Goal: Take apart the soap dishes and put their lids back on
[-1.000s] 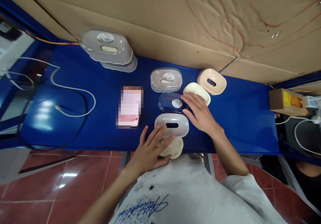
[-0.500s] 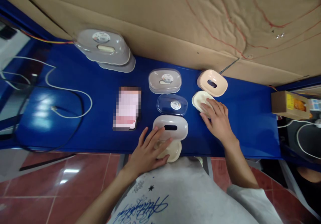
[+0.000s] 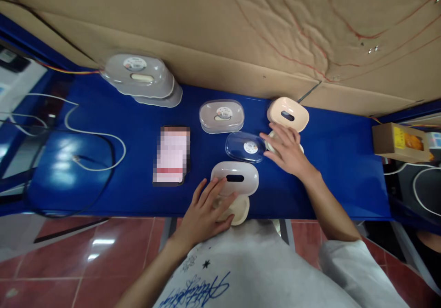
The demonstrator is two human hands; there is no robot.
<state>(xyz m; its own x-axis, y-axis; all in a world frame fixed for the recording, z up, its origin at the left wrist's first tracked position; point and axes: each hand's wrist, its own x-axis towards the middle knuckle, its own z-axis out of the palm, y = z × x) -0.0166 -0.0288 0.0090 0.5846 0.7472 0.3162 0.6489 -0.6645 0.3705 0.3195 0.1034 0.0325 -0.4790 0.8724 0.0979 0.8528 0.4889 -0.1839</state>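
Spreading its fingers loosely, the left hand (image 3: 208, 209) is lying across the near-left side of the grey slotted cover (image 3: 247, 181) and over part of the near cream tray (image 3: 241, 208), at the near edge of the blue worktop (image 3: 336, 170). Well to the right and farther off, the right hand (image 3: 285, 148) is arching, fingers apart, over a second cream tray (image 3: 270, 146); whether they are pinching its rim is impossible to tell. Its index finger and thumb are also hovering close to, or touching, the right end of the clear labelled cover (image 3: 241, 148). The likeliest slip is the near tray tipping off the worktop, since its near rim is apparently reaching the edge beside the shirt (image 3: 255, 253) and a small pull from the left hand could be enough. The right hand could also be knocking the clear cover or bumping the peach slotted cover (image 3: 298, 115) just beyond, because these pieces are sitting so close together. The grey cover is facing up, its long axis and slot running left to right. The clear cover is lying roughly parallel, its right end angling slightly nearer. The right tray's axis is hiding beneath the hand.
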